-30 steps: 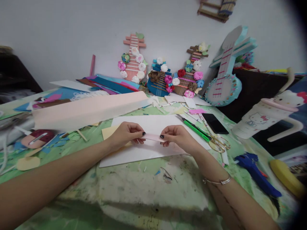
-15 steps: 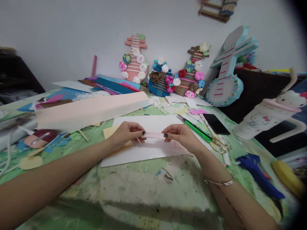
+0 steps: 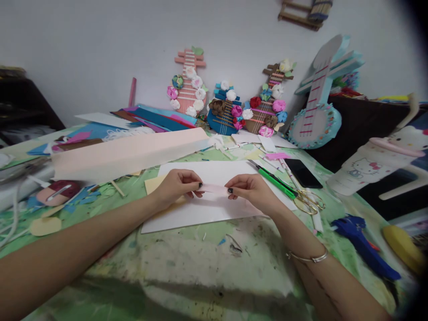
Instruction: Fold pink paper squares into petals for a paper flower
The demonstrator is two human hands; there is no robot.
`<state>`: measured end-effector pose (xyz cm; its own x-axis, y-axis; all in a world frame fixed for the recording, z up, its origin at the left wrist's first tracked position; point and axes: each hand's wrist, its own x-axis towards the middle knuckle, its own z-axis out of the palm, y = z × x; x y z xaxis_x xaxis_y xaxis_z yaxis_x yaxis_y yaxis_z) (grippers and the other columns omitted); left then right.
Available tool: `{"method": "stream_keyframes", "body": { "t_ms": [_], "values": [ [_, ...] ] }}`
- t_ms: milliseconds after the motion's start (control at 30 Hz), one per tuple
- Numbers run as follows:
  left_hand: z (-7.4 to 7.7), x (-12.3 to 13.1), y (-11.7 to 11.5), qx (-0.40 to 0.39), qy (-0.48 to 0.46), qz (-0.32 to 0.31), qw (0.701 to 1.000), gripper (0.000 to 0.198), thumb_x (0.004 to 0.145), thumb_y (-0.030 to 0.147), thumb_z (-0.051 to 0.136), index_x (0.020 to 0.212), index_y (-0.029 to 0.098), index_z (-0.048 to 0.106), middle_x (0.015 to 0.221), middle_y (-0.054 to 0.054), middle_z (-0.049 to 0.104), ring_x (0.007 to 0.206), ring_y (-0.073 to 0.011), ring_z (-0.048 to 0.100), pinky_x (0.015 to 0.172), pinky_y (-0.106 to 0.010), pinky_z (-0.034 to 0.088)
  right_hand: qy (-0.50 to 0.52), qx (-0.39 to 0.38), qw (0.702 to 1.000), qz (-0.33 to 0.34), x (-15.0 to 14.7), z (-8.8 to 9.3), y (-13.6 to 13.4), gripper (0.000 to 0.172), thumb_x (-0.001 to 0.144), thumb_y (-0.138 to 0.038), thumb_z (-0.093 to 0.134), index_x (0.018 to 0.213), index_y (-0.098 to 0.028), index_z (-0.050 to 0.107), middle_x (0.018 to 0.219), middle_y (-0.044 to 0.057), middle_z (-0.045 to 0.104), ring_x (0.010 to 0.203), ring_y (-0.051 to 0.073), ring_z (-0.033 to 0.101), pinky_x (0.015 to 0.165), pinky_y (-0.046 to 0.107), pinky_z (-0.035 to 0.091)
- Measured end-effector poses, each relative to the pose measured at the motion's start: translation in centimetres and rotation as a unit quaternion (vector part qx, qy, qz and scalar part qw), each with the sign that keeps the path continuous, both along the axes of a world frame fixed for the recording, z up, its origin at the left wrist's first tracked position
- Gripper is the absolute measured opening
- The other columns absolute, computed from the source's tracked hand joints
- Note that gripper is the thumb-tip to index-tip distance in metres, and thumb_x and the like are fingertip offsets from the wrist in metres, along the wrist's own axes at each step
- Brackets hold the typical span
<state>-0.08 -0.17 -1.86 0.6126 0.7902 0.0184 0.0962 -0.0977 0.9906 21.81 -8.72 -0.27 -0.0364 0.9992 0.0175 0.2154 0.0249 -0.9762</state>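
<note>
A narrow pale pink paper strip (image 3: 214, 189) is stretched level between my two hands, above a white board (image 3: 207, 215). My left hand (image 3: 183, 183) pinches its left end between thumb and forefinger. At the other end my right hand (image 3: 246, 188) pinches it the same way. Fingers partly hide both ends. A pale pink sheet (image 3: 256, 209) lies on the board below my right hand. Cream paper (image 3: 152, 186) shows under my left wrist. Just right of the board lie a green utility knife (image 3: 276, 182) and gold-handled scissors (image 3: 307, 201).
A large peach paper sheet (image 3: 130, 154) lies at the left. A phone (image 3: 303, 174), a blue glue gun (image 3: 363, 243) and a white tumbler (image 3: 366, 169) stand or lie at the right. Flower-decorated paper instruments (image 3: 223, 118) lean along the wall. Paper scraps dot the green table cover (image 3: 187, 267).
The strip now looks thinner, turned more edge-on between my fingers. Both hands keep their pinch and hardly move. The whole view has shifted very slightly.
</note>
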Motion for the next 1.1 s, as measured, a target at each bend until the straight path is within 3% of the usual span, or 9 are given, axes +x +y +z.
{"method": "stream_keyframes", "body": {
  "t_ms": [167, 433, 800, 1000, 1100],
  "values": [
    [0.1, 0.0, 0.0, 0.015, -0.005, 0.010, 1.000, 0.010, 0.070, 0.021, 0.069, 0.072, 0.013, 0.064, 0.057, -0.003, 0.069, 0.054, -0.0110, 0.063, 0.050, -0.016, 0.044, 0.005, -0.001, 1.000, -0.007, -0.1, -0.2, 0.1, 0.021, 0.064, -0.029, 0.074, 0.076, -0.013, 0.067, 0.061, 0.002, 0.066, 0.058, 0.012, 0.062, 0.060, 0.025, 0.048],
    [-0.1, -0.1, 0.4, -0.027, 0.020, 0.001, 0.999, 0.018, 0.071, 0.027, 0.071, 0.075, 0.010, 0.066, 0.065, -0.008, 0.072, 0.055, -0.0133, 0.064, 0.046, -0.018, 0.045, -0.010, 0.042, 0.998, -0.050, 0.9, -0.3, 0.5, 0.019, 0.060, -0.029, 0.073, 0.069, -0.014, 0.065, 0.055, 0.001, 0.064, 0.050, 0.012, 0.059, 0.052, 0.025, 0.048],
    [-0.7, -0.2, 0.8, -0.063, 0.016, -0.015, 0.998, 0.032, 0.072, 0.039, 0.071, 0.063, 0.012, 0.056, 0.055, -0.005, 0.067, 0.041, -0.0087, 0.057, 0.036, -0.015, 0.035, -0.039, 0.053, 0.996, -0.065, 1.1, -0.6, 0.8, 0.010, 0.064, -0.020, 0.060, 0.070, -0.015, 0.067, 0.050, -0.001, 0.060, 0.046, 0.009, 0.053, 0.047, 0.022, 0.040],
    [-0.9, -0.2, 1.2, -0.036, 0.043, -0.015, 0.998, 0.037, 0.079, 0.045, 0.062, 0.062, 0.013, 0.053, 0.048, -0.003, 0.061, 0.034, -0.0075, 0.049, 0.033, -0.016, 0.032, -0.022, 0.034, 0.998, -0.053, 0.8, -0.5, 0.7, 0.013, 0.063, -0.019, 0.059, 0.073, -0.014, 0.066, 0.050, -0.002, 0.056, 0.048, 0.009, 0.053, 0.048, 0.021, 0.037],
    [-0.8, -0.3, 1.1, 0.013, 0.037, 0.010, 0.999, 0.037, 0.083, 0.049, 0.056, 0.070, 0.015, 0.054, 0.061, -0.004, 0.064, 0.046, -0.0112, 0.057, 0.038, -0.019, 0.040, 0.031, 0.008, 0.999, -0.041, 0.4, -0.1, 0.3, 0.018, 0.063, -0.020, 0.060, 0.080, -0.014, 0.065, 0.055, -0.001, 0.057, 0.052, 0.009, 0.054, 0.050, 0.021, 0.038]
  ]
}}
